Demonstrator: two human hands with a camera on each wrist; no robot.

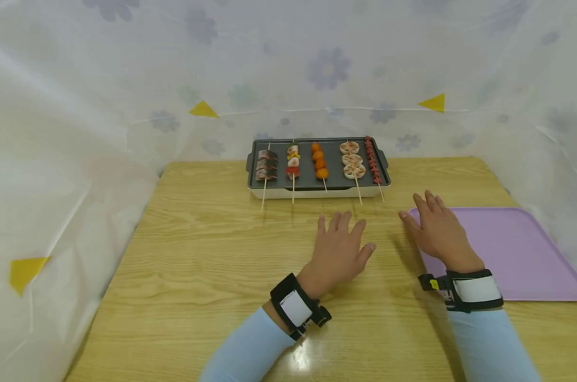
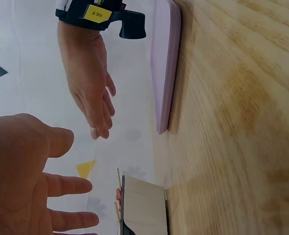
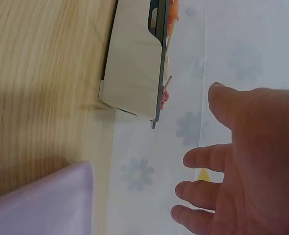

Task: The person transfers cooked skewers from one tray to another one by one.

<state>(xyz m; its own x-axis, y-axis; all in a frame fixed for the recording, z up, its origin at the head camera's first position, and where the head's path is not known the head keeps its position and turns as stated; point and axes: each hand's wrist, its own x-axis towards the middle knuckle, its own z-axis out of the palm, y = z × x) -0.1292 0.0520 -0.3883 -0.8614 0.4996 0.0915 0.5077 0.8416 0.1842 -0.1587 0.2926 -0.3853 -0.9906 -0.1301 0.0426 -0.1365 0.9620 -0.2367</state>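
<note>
My left hand (image 1: 338, 252) is over the table in front of the grill, fingers spread and holding nothing. My right hand (image 1: 438, 231), also with nothing in it, is above the left edge of a purple tray (image 1: 503, 249). Across the dark plate of a tabletop grill (image 1: 333, 159) lie several skewers, their sticks pointing towards me. From left to right they are a fish-chunk skewer (image 1: 267, 164), a mixed skewer (image 1: 293, 161), an orange-ball skewer (image 1: 319, 162), a lotus-root skewer (image 1: 352, 160) and a thin red skewer (image 1: 372, 162). The left wrist view shows both hands.
A wooden table (image 1: 198, 254) carries the grill at its back edge and the tray at its right. Pale flowered sheeting (image 1: 279, 63) hangs behind and at both sides, with yellow triangles (image 1: 204, 109) on it.
</note>
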